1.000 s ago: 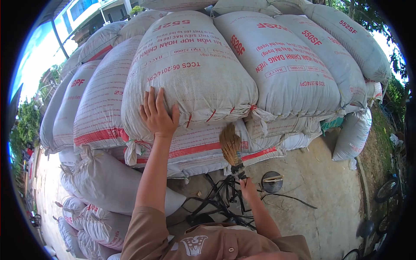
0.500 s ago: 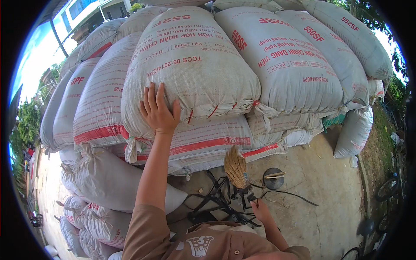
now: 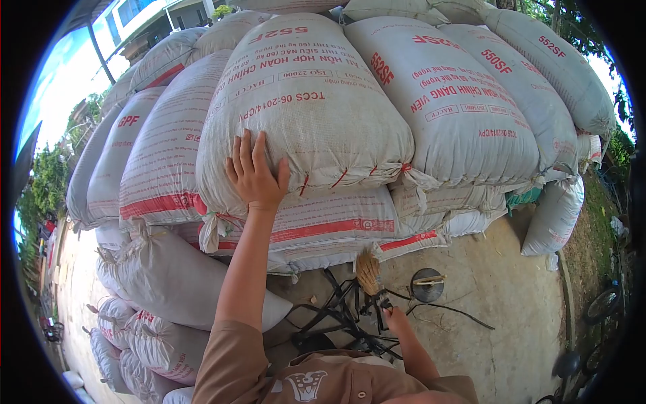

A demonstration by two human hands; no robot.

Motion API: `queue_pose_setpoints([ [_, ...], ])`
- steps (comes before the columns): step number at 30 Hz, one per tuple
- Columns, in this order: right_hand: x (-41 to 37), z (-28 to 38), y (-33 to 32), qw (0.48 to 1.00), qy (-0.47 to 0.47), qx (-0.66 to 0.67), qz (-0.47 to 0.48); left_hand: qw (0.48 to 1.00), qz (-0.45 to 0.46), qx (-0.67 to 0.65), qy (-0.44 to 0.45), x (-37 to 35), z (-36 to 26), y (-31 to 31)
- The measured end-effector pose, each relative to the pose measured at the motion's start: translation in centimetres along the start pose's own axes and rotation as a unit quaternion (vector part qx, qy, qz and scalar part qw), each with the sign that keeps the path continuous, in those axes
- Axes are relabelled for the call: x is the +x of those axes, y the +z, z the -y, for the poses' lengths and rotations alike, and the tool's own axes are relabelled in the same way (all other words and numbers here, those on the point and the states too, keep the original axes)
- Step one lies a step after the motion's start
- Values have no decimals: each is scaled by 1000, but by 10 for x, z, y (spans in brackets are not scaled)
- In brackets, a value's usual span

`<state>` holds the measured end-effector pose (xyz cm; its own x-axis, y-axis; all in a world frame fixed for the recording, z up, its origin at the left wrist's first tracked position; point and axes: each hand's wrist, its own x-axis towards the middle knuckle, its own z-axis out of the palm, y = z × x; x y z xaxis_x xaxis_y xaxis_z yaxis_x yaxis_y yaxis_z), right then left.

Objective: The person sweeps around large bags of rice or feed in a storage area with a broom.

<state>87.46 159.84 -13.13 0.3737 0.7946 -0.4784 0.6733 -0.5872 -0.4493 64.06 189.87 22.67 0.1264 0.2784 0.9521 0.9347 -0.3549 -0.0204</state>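
Note:
My left hand (image 3: 258, 176) lies with spread fingers on the lower front of a big stuffed white sack (image 3: 316, 128) with red print. The sack's near end is stitched closed and has knotted corners. Low at the center, my right hand (image 3: 396, 319) grips the dark handle of a straw brush (image 3: 369, 275), its bristles pointing up and away from me. The bristles are a little blurred, just below the front edge of the lower sacks (image 3: 330, 225). Black straps (image 3: 330, 316) lie on the ground left of the brush.
More filled sacks (image 3: 464, 114) are stacked to the right and behind, others (image 3: 158, 330) at the lower left. A round dark object with sticks (image 3: 427, 285) lies on the concrete ground (image 3: 484, 296). Bicycle wheels (image 3: 601, 305) show at the far right.
The view has shifted slightly, so the sacks appear a little right and lower. The brush and my right hand have moved slightly; my left hand is still on the sack.

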Motion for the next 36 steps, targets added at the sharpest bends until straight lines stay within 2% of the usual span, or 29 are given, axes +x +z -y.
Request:
queue_pose_setpoints([
  [1,2,-38,27,1000,13,-3,1,1000,3,0,-1,0,-1,-1],
  [3,-22,-79,33,992,84,50,75,1000,3,0,0,1,-2,0],
  [6,-47,-93,28,992,111,53,41,1000,5,7,-2,-1,0,0],
  [7,-58,-83,16,991,112,52,44,1000,9,6,-6,0,-1,-1],
  [9,-68,-41,-22,997,-20,69,17,1000,11,3,-13,1,-3,-1],
  [11,-66,1,-47,991,-73,108,34,1000,8,8,-10,0,-2,-1],
  [13,-59,47,-63,983,-130,126,-28,1000,9,6,-10,0,-2,-2],
  [16,-34,105,-78,979,-160,125,-32,1000,11,5,-7,1,-3,-3],
  [19,5,118,-56,977,-180,104,-53,1000,11,4,-5,0,-3,-3],
  [21,14,103,-36,981,-156,101,-50,1000,8,5,-2,1,-1,-2],
  [24,5,51,-8,997,-57,14,43,1000,10,8,-3,1,0,-1],
  [25,1,23,6,996,-31,0,83,1000,9,6,-2,1,0,-1],
  [27,1,-59,57,995,-5,-61,79,1000,12,6,-3,0,-2,-1],
  [29,-26,-66,36,989,98,13,114,1000,4,1,-2,0,0,0],
  [30,-39,-60,25,988,98,11,118,1000,8,4,-2,-1,0,0],
  [32,-53,-38,-3,998,41,20,44,1000,0,-2,0,0,1,1],
  [33,-56,-21,-14,998,42,20,47,1000,3,-1,0,0,3,1],
  [36,-53,28,-43,987,-99,58,-109,1000,9,-7,-10,-1,1,-1],
])
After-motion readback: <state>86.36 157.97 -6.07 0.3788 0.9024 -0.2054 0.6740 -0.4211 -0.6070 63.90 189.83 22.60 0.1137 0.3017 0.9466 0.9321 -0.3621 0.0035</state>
